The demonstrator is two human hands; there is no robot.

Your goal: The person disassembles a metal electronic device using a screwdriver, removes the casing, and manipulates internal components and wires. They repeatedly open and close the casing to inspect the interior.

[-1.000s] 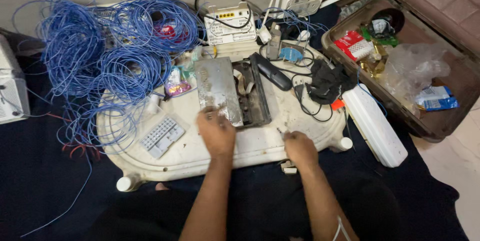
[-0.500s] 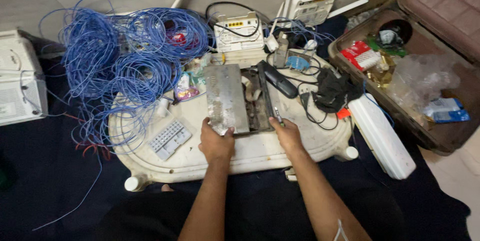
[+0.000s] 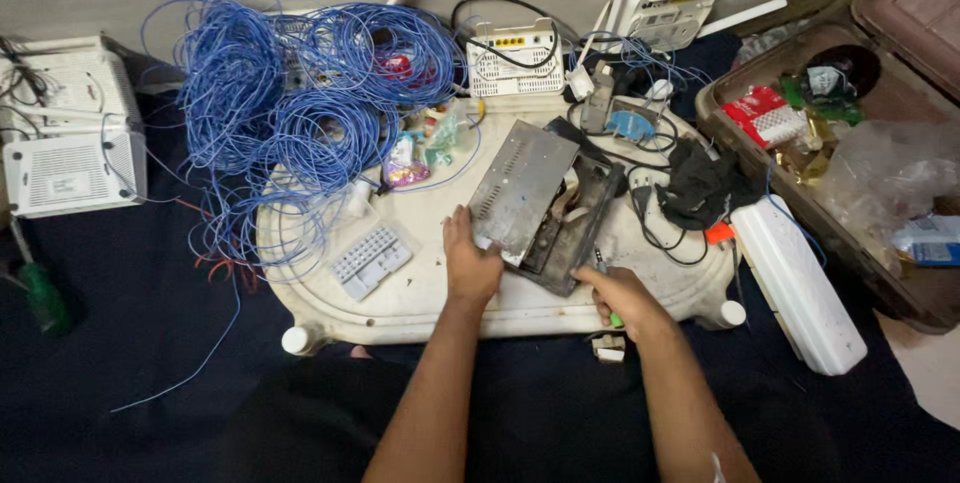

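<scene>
A grey perforated metal cover (image 3: 520, 188) lies tilted over a dark open device chassis (image 3: 575, 228) on a white tray-like board (image 3: 420, 293). My left hand (image 3: 470, 263) grips the near lower edge of the cover. My right hand (image 3: 620, 295) sits at the chassis's near right corner, closed on a small tool with a green handle (image 3: 615, 320); its tip touches the chassis edge.
A big tangle of blue wire (image 3: 290, 113) covers the board's left. White routers (image 3: 70, 148) stand far left and white routers (image 3: 515, 58) at the back. An open brown case (image 3: 880, 153) with packets lies right, beside a long white box (image 3: 795, 283). A green screwdriver (image 3: 40, 298) rests far left.
The cover has turned and lifted at an angle under my left hand. My right hand has drawn back from the chassis's side to its near right corner.
</scene>
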